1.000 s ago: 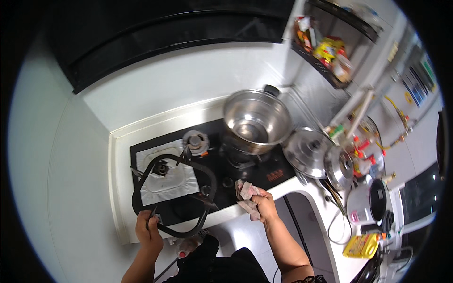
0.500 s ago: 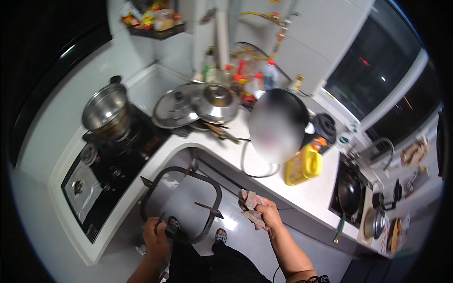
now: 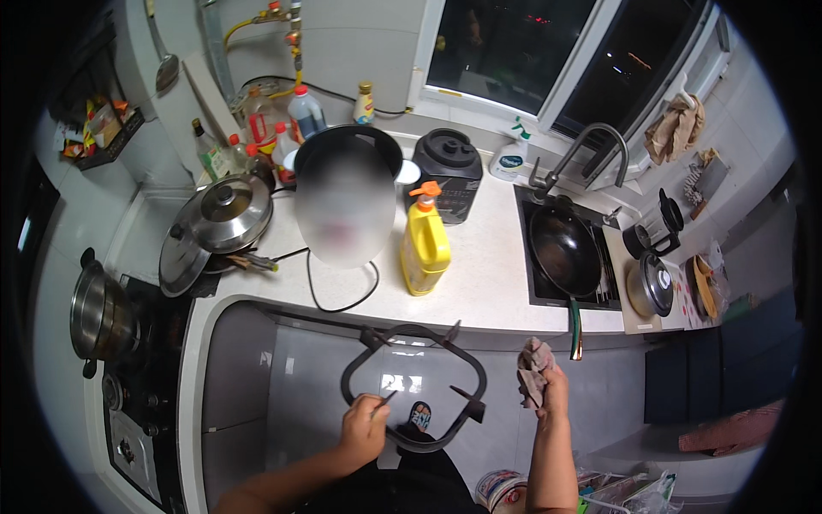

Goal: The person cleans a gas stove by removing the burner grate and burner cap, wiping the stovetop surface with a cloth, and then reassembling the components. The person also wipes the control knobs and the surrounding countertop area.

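My left hand (image 3: 364,428) is closed around a prong of a black pan support (image 3: 347,377), a squarish metal ring with several prongs. It is held in the air above the floor in front of me. My right hand (image 3: 555,390) grips a crumpled greyish-pink rag (image 3: 533,368), to the right of the ring and apart from it. On the left, the gas hob (image 3: 154,343) carries a steel pot (image 3: 94,308); near its front, one burner (image 3: 128,450) has no support over it.
On the white counter (image 3: 479,283) stand a yellow pump bottle (image 3: 425,248), lidded steel pans (image 3: 229,214), a black appliance (image 3: 451,171) and a partly blurred, dark-rimmed round thing (image 3: 360,146). A wok (image 3: 563,248) sits in the sink at right, its handle jutting past the edge. Below stands a bucket (image 3: 501,490).
My view has swung right, from the hob side toward the sink. Both hands, still holding the pan support and the rag, have moved rightward with my turn.
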`<action>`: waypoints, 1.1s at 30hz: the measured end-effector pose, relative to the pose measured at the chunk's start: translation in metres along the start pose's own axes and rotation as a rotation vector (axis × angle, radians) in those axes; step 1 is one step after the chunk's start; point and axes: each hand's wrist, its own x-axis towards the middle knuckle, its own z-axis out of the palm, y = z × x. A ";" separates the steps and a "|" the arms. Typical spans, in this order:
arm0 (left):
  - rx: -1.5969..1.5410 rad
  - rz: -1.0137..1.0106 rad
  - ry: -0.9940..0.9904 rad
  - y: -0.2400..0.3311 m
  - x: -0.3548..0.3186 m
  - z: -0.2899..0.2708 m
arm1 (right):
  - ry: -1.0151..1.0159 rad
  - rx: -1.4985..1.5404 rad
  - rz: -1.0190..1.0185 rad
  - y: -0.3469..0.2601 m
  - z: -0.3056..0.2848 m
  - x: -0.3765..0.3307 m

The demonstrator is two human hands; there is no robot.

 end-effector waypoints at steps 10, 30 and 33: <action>-0.115 -0.054 0.063 0.019 0.096 0.208 | 0.149 0.055 -0.214 -0.073 -0.132 0.044; 0.288 0.127 0.415 -0.114 0.192 0.347 | -0.091 0.061 0.074 -0.055 -0.114 0.106; 0.302 0.053 0.353 -0.121 0.184 0.344 | -0.139 0.019 0.045 -0.055 -0.088 0.110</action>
